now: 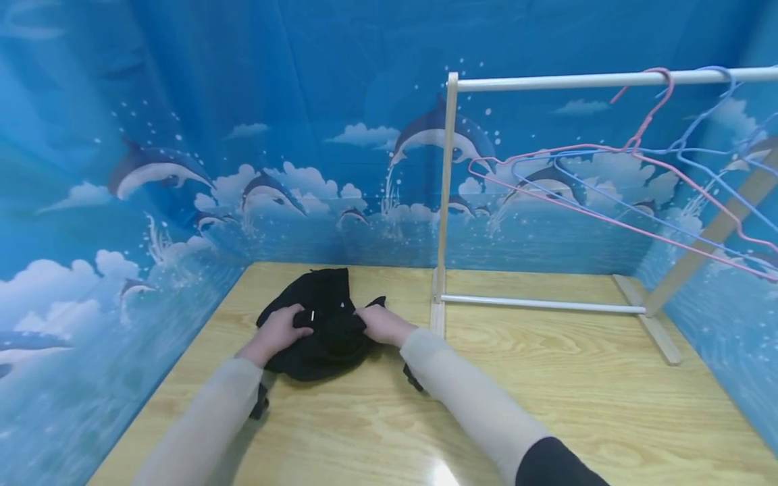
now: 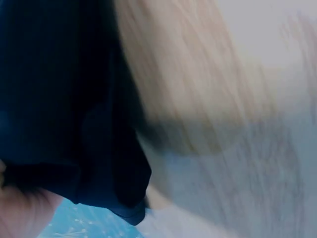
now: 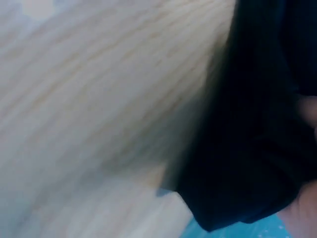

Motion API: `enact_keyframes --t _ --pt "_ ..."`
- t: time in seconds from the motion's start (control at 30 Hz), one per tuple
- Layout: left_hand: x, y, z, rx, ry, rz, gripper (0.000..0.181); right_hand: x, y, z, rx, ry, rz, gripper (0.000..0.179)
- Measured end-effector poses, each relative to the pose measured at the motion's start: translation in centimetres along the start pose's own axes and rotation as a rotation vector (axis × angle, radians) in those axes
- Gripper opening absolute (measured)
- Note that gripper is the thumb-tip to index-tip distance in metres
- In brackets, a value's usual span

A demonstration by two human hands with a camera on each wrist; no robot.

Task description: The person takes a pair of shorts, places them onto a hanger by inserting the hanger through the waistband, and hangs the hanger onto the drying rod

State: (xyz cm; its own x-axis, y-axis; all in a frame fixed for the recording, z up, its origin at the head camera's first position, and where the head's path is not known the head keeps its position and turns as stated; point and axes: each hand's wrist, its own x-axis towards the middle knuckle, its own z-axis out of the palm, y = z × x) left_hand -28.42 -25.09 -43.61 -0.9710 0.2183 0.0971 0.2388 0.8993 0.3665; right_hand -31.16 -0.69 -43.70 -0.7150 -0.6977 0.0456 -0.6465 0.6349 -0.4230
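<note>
We have both hands grasping: left hand [image 1: 281, 332] pinches one side of the crumpled black garment [image 1: 325, 344], right hand [image 1: 381, 325] the other. Bulk sits between the hands, on the wood-grain tabletop [image 1: 340, 432] under them. For clean handling, we'd keep both pinches level, draw the hands apart evenly, and ease out the folds between them without yanking.

You see black cloth [image 1: 328, 354], a yellowish wood-grained table [image 1: 340, 432], a pink hanger [image 1: 647, 121], blue hangers [image 1: 706, 118], and a blue dolphin-patterned backdrop [image 1: 286, 94].
</note>
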Motion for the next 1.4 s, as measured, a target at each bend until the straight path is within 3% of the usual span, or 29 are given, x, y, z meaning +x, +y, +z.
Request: enact_keyframes --t 0.2,0.37,0.5,0.67,0.87,1.07,1.2,1.4 --pt "-0.6 1.9 -1.3 -0.077 0.0 -0.077 0.053 -1.6 -0.4 -2.2 -0.04 0.07 0.021 0.029" --pt "-1.2 4.1 -3.0 -0.192 0.005 -0.209 0.063 -3.5 -0.9 -4.7 0.032 0.102 0.065 0.034" --pt "-1.6 6.3 -3.7 -0.222 0.023 -0.237 0.065 -5.5 -0.7 -6.6 0.099 0.094 0.105 0.036" --pt "-2.5 9.1 -3.3 -0.231 0.039 -0.188 0.063 -8.6 0.4 -8.4 0.096 0.096 0.042 0.032" --pt "-3.9 13.0 -1.4 -0.233 -0.03 -0.137 0.058 -12.9 2.4 -10.4 -0.002 0.034 0.027 0.041" --pt "-5.2 16.8 1.8 -0.147 0.006 0.072 0.037 -16.8 5.4 -11.7 -0.065 -0.067 0.015 0.042" --pt "-5.8 18.4 3.6 -0.126 -0.018 0.158 0.032 -18.7 7.4 -12.1 -0.052 -0.083 -0.011 0.037" --pt "-6.4 19.8 5.5 -0.103 -0.091 0.179 0.031 -20.6 9.0 -12.5 -0.042 -0.151 0.035 0.033"
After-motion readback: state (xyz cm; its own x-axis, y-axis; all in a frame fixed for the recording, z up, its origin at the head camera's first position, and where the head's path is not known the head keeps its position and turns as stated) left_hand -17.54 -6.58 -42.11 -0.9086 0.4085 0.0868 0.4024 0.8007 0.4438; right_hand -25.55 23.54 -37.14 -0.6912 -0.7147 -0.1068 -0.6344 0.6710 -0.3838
